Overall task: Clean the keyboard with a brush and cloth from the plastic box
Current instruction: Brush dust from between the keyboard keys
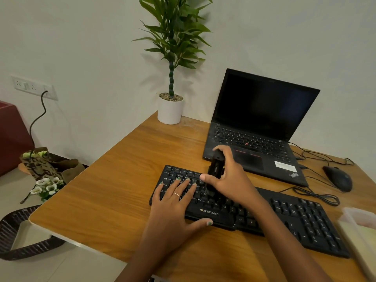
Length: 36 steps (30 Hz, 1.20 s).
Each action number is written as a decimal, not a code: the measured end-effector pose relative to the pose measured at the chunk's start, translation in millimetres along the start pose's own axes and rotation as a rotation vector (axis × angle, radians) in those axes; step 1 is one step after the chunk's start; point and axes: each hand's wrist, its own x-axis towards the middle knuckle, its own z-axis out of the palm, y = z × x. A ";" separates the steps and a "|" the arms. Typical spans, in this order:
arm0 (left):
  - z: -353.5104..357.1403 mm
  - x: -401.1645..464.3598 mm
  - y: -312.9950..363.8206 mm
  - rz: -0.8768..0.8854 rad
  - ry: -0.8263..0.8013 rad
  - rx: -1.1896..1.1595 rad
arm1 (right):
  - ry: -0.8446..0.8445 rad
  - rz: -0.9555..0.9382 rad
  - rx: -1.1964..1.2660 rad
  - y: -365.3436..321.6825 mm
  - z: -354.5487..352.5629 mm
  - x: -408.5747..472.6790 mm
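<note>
A black keyboard lies across the wooden desk. My left hand rests flat on its left end, fingers spread over the keys, thumb at the front edge. My right hand grips a black brush, held upright over the keys near the keyboard's upper middle. The brush's lower end meets the keys; its bristles are hard to make out. The clear plastic box stands at the right edge, with something pale inside it.
An open black laptop sits behind the keyboard. A black mouse and loose cables lie to the right. A potted plant stands at the desk's back edge. A woven basket and flowers are on the floor, left.
</note>
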 end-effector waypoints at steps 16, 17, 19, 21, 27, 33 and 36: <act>-1.8 -0.4 0.3 -0.055 -0.037 0.045 | 0.135 0.047 0.039 10.4 4.3 5.0; -1.9 -0.2 0.6 -0.054 -0.054 0.049 | 0.064 0.073 0.061 10.0 -1.6 3.9; -2.9 0.8 1.8 -0.057 -0.078 0.053 | -0.135 0.137 0.134 10.0 -20.6 8.0; -5.0 0.5 2.3 -0.055 -0.081 0.057 | -0.160 0.134 0.150 10.7 -29.5 14.1; -0.9 0.3 0.7 -0.048 -0.053 0.070 | 0.132 0.010 -0.054 6.5 8.0 -0.1; 0.8 0.3 -0.7 -0.048 -0.043 0.069 | -0.170 0.025 0.084 1.8 -22.1 7.5; -0.7 0.0 0.4 -0.047 -0.042 0.075 | 0.109 0.028 0.014 3.0 -0.9 2.3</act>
